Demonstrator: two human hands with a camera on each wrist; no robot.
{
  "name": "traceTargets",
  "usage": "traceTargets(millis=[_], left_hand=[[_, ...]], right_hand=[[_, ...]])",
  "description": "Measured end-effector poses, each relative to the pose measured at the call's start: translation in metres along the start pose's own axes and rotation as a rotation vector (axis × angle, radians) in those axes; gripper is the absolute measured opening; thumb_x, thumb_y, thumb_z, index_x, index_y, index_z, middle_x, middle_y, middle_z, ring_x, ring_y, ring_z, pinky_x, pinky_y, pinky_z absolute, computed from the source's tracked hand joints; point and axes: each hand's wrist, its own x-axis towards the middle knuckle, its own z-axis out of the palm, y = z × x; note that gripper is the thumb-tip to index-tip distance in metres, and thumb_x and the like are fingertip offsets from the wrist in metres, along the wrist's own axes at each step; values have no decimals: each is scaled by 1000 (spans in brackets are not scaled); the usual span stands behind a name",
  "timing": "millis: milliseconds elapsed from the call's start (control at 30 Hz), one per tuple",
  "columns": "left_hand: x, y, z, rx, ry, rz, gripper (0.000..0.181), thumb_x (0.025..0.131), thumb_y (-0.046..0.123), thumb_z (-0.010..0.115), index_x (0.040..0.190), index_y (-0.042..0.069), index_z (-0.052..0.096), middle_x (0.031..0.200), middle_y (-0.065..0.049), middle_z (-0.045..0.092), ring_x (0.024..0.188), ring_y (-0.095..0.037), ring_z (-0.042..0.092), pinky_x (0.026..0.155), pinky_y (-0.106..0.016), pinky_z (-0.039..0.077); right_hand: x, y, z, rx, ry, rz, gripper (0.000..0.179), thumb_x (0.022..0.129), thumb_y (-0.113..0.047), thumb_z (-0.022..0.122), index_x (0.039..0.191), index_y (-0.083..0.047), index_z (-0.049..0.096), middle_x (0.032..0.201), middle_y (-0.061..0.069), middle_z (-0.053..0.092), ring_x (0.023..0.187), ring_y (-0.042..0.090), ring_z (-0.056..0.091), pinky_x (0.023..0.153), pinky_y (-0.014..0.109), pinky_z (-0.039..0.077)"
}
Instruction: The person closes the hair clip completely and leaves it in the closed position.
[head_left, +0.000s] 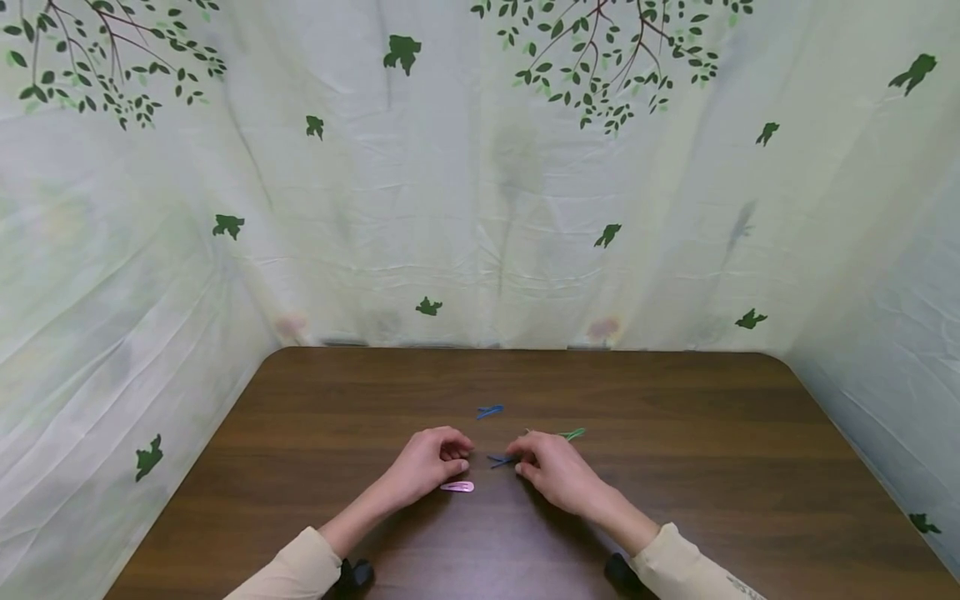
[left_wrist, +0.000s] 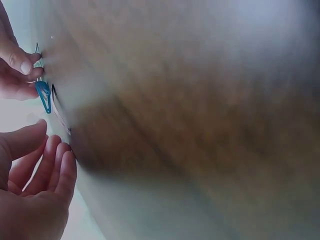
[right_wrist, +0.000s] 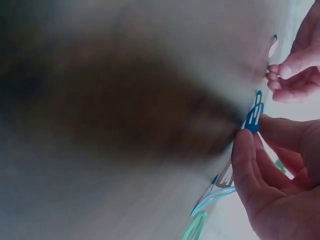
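My right hand (head_left: pixel 555 471) pinches a blue snap hair clip (head_left: pixel 498 460) between thumb and fingers, just over the tabletop. The same clip (right_wrist: pixel 254 120) shows its slotted body in the right wrist view. To the left, my left hand (head_left: pixel 427 464) has loosely bent fingers with nothing seen between them; its thumb stands apart from the fingertips in the left wrist view. A pink hair clip (head_left: pixel 457 486) lies right by that hand. Another blue hair clip (head_left: pixel 490 411) lies beyond both hands. Partly behind my right hand is a green hair clip (head_left: pixel 573 433).
Brown wooden table (head_left: pixel 675 408) under both hands. A light curtain (head_left: pixel 480 208) with leaf and bird prints hangs behind and at the sides. Near the right hand, the right wrist view also shows a light blue clip (right_wrist: pixel 210 200) and a greyish clip (right_wrist: pixel 226 176).
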Motion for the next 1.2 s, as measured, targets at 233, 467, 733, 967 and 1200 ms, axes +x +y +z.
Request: traceTargets(millis=[233, 467, 733, 967, 1200], left_hand=[[6, -1, -5, 15, -87, 13, 16, 83, -2, 73, 98, 4, 72, 84, 0, 67, 75, -10, 61, 69, -25, 51], [13, -10, -9, -53, -169, 18, 17, 84, 0, 73, 100, 5, 73, 82, 2, 66, 74, -10, 60, 69, -24, 50], [15, -16, -13, -109, -195, -27, 16, 85, 3, 74, 101, 6, 73, 82, 6, 65, 75, -11, 61, 69, -24, 50], [14, -14, -12, -104, -183, -2, 16, 85, 2, 73, 101, 4, 73, 81, 5, 65, 74, -10, 61, 69, -24, 50], [13, -13, -12, -84, -188, -13, 17, 85, 3, 74, 101, 6, 73, 83, 7, 65, 76, -10, 61, 70, -24, 51]], right_hand=[[5, 5, 0, 5, 7, -38, 17, 87, 0, 72, 102, -8, 74, 93, -1, 68, 76, 6, 57, 69, 27, 49], [11, 7, 0, -17, 3, -45, 15, 86, 0, 72, 98, -9, 75, 90, -2, 68, 74, 6, 56, 67, 26, 48], [15, 10, 3, -1, 1, -47, 10, 84, -4, 76, 92, -10, 75, 83, -5, 66, 70, 4, 57, 65, 24, 47], [17, 9, 3, -17, -6, -54, 8, 84, -5, 76, 88, -11, 75, 80, -8, 64, 70, 2, 56, 65, 24, 48], [16, 7, 1, -18, -24, -42, 6, 86, -6, 75, 87, -11, 75, 79, -10, 64, 70, 2, 56, 65, 25, 47]])
